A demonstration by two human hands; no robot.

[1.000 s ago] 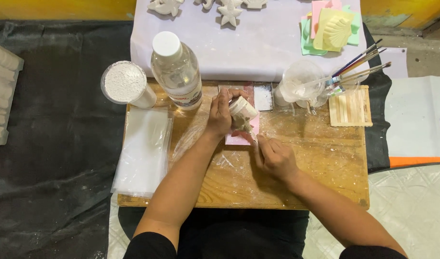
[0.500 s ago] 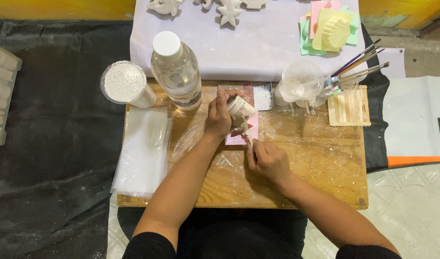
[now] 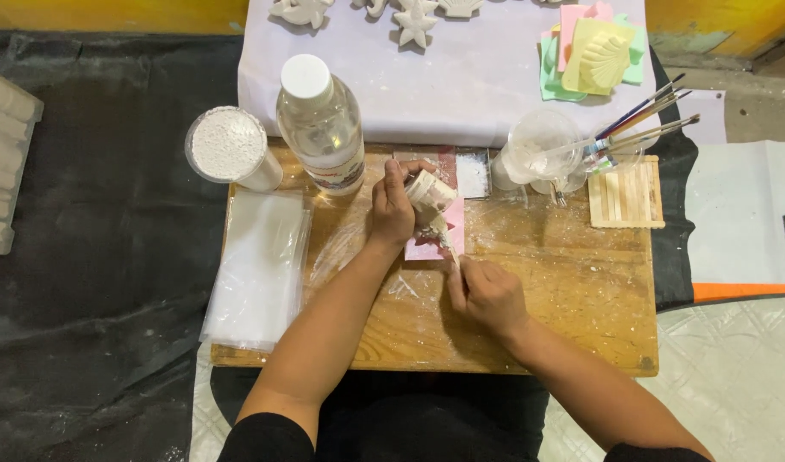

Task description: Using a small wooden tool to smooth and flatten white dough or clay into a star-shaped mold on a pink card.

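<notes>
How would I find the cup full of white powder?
Look at the wooden board in the middle. At its far left corner, just left of the clear bottle, stands the cup of white powder. It alone is round, open-topped and filled to the brim with white.

- The left hand grips a small plaster-caked cup, tipped over a pink mould on the wooden board.
- The right hand works a thin stick at the mould's near edge.
- Far left of the hands stand a clear bottle and a tub of white powder.
- Brushes lie far right.
</notes>
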